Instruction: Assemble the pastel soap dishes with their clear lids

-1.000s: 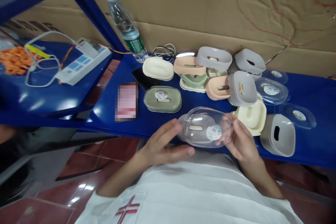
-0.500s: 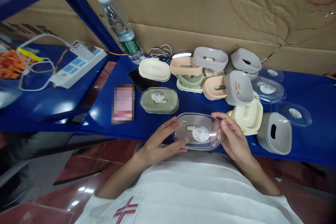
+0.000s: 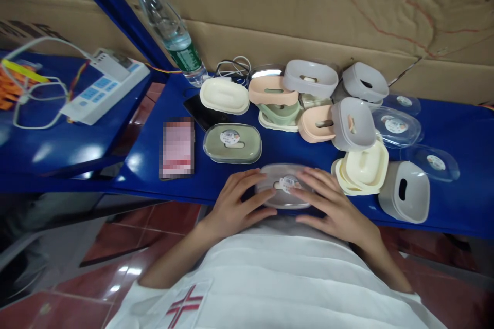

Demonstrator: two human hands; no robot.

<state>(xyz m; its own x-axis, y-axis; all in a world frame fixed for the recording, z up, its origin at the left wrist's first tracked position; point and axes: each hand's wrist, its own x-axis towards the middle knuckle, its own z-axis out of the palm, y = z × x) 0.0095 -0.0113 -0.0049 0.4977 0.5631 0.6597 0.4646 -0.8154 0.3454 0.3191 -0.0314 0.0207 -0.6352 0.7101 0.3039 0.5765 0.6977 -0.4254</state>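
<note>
Lidded box [image 3: 283, 199], blue table [image 3: 465, 208], cardboard [image 3: 254, 5] behind

Lidded grey oval box [image 3: 283, 199] with round label, flat at the blue table's [image 3: 154, 187] near edge.

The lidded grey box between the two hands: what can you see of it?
The grey box is oblong with rounded corners, and looks like smooth plastic. Its clear lid carries a round white label, partly covered by fingertips. Beside the label, a short slot shows something cream. The box sits level at the blue table's near edge, the left hand at one end, the right hand over the other.
</note>
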